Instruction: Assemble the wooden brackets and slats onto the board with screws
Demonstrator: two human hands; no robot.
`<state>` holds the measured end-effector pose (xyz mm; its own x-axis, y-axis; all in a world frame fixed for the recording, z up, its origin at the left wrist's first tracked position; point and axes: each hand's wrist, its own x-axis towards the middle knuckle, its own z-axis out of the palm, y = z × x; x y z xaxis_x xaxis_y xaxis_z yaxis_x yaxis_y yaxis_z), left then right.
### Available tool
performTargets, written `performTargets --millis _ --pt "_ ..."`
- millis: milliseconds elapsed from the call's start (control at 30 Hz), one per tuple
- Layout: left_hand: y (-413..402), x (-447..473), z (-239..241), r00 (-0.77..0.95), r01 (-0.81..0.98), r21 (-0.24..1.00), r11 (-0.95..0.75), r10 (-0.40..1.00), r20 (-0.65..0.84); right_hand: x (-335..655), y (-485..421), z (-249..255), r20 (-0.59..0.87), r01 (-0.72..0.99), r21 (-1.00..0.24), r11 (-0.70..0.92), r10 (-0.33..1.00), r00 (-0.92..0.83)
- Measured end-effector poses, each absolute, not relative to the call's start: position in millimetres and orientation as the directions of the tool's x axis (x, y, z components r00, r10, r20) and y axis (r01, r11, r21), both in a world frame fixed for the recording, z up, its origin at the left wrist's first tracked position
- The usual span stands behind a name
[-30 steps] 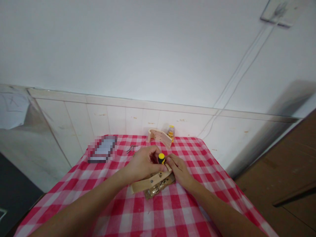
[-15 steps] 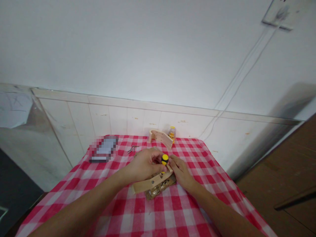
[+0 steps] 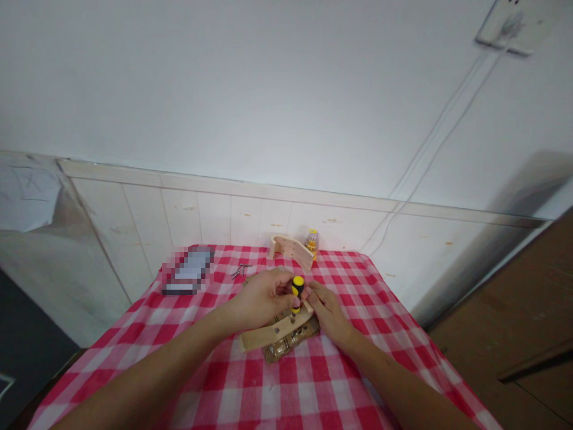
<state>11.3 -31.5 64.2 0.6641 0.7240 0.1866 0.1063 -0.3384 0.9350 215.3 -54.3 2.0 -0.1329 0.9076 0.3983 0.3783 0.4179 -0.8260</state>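
My left hand (image 3: 264,298) is closed, thumb and fingers round a stubby yellow-and-black screwdriver (image 3: 298,286). It stands nearly upright with its lower end at a curved wooden piece (image 3: 264,336), which has dark screw heads or holes in its face. At the right end of that wood, my right hand (image 3: 329,309) is closed round it, its fingertips close to the screwdriver handle. Partly beneath the wood lies a brown packet with a clear front (image 3: 286,347), holding small parts. The screwdriver's tip is too small to make out.
Another curved wooden piece (image 3: 293,249) stands at the back of the red-and-white checked cloth (image 3: 358,370), beside a clear container with yellow parts (image 3: 312,242). Several small metal pieces (image 3: 240,271) lie left of centre. A blurred-out phone-like object (image 3: 190,272) rests further left.
The screwdriver handle has tilted or turned slightly, showing more of its black-and-yellow side. Both hands and the wooden piece have stayed nearly in place.
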Motion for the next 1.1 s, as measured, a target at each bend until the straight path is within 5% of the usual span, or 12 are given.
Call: performTargets --millis 567,833,1100 --pt "-36 9 68 0.662 0.224 0.873 -0.433 0.725 0.190 213 -54 5 0.389 0.384 -0.828 0.407 0.912 -0.129" --pt "-31 1 80 0.706 -0.015 0.962 -0.274 0.678 0.204 214 -56 4 0.382 0.389 -0.829 0.401 0.915 -0.128" --pt "-24 -17 91 0.775 0.055 0.966 -0.254 0.621 0.119 217 -56 2 0.363 0.406 -0.826 0.392 0.920 -0.150"
